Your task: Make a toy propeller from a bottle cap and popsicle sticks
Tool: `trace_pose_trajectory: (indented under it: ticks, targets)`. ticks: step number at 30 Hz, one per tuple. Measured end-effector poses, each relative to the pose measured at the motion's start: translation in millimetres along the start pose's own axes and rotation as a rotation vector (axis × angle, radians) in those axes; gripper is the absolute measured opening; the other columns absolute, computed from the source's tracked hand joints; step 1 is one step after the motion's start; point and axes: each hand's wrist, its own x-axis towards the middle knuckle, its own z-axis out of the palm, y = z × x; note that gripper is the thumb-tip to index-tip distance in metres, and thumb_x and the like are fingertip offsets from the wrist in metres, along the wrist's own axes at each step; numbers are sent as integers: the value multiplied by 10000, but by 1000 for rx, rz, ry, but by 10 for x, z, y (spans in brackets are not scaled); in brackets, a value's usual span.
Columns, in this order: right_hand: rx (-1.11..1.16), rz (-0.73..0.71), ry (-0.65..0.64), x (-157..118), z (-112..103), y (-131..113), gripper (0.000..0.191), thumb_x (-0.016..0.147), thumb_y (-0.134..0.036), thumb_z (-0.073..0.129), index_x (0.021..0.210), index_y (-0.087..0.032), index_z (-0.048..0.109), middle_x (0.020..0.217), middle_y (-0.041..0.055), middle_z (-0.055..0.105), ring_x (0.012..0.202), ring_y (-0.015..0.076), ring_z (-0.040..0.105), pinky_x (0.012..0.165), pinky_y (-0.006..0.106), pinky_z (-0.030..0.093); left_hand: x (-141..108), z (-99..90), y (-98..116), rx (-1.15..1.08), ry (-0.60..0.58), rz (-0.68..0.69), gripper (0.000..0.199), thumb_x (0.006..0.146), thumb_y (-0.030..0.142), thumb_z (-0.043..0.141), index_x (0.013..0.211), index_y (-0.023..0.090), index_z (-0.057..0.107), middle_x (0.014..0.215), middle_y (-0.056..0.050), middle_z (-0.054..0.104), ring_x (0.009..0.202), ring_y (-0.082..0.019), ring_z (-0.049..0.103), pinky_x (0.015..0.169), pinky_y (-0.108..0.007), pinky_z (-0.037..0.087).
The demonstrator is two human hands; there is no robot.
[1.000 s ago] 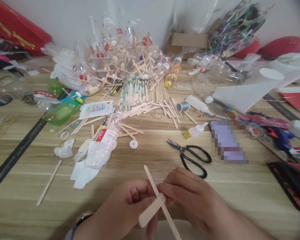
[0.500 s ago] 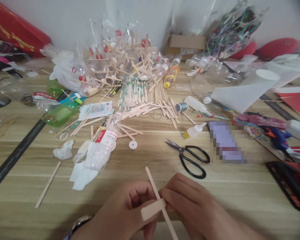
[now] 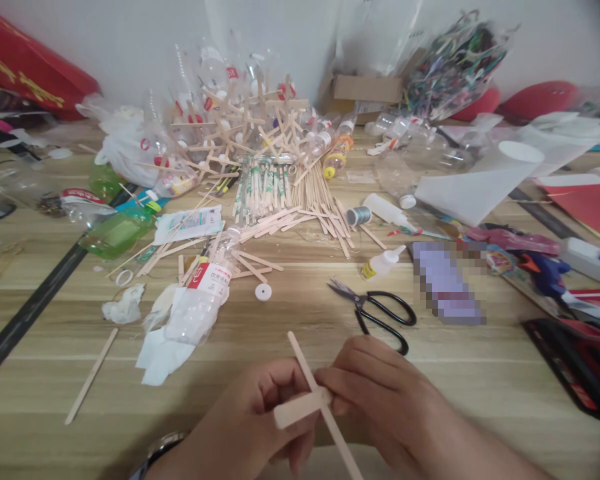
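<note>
A wooden table fills the frame, crowded across its upper half. At upper centre a heap of glued stick crosses and clear plastic bottles rises against the wall, with a bundle of thin sticks fanned out just below it. At upper right a cardboard box sits beside a bag of coloured scraps, and a white sheet lies below them. A crushed clear bottle with a red label lies left of centre on white tissue. Black scissors lie right of centre, close above the hands, and a small glue bottle lies just above the scissors. A lone stick rests at lower left.

At the bottom centre, the left hand and the right hand meet, each pinching a cross of two flat sticks. The long stick slants from upper left to lower right; the short wide stick lies across it, touching at the crossing. Nothing covers the cross except the gripping fingertips.
</note>
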Motion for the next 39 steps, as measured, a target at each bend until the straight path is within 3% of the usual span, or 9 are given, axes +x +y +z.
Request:
trace_pose_trajectory:
  ticks: [3, 6, 13, 20, 29, 35, 39]
  targets:
    - [100, 13, 103, -9, 5, 16, 194, 985, -212, 455, 1103, -185, 607, 811, 54, 663, 757, 172, 601, 715, 307, 493, 9, -10, -16, -20, -12, 6, 447, 703, 610, 708, 727, 200, 530, 463, 84, 461, 416, -66, 283, 436, -227, 168]
    - [213, 58, 152, -10, 15, 8, 147, 977, -236, 503, 1040, -208, 633, 819, 35, 680, 768, 150, 625, 702, 273, 501, 12, -21, -42, -37, -20, 10, 444, 707, 606, 710, 732, 198, 538, 470, 76, 475, 418, -67, 288, 442, -233, 166]
    - [391, 176, 179, 2, 77, -35, 109, 935, -252, 588, 889, -211, 677, 750, 17, 683, 714, 130, 653, 637, 230, 511, -11, -1, -30, -29, -19, -16, 458, 699, 622, 710, 746, 194, 555, 473, 83, 467, 418, -65, 295, 462, -228, 209]
    - [529, 199, 193, 8, 91, -23, 151, 928, -284, 604, 831, -206, 689, 781, 26, 697, 696, 113, 666, 594, 208, 504, -20, 46, 17, -34, -10, -20, 422, 711, 572, 715, 704, 198, 521, 470, 93, 457, 415, -60, 301, 464, -219, 245]
    - [484, 233, 164, 39, 122, 35, 144, 879, -121, 601, 772, -197, 659, 753, 6, 704, 711, 117, 665, 656, 228, 502, 45, 11, -102, 5, 20, 27, 370, 784, 541, 653, 747, 195, 526, 471, 85, 463, 429, -70, 304, 448, -228, 189]
    - [353, 198, 211, 61, 85, 93, 131, 892, -122, 588, 878, -208, 686, 856, 19, 709, 810, 129, 674, 712, 224, 518, 91, 29, -49, -34, 74, 28, 370, 768, 535, 662, 739, 198, 513, 471, 89, 464, 412, -61, 256, 446, -234, 173]
    - [228, 217, 180, 69, 21, 76, 153, 879, -90, 574, 844, -210, 662, 790, -5, 660, 735, 108, 642, 647, 187, 490, 100, 29, -44, -18, 63, 30, 361, 773, 529, 653, 728, 200, 511, 467, 92, 470, 404, -60, 254, 453, -232, 184]
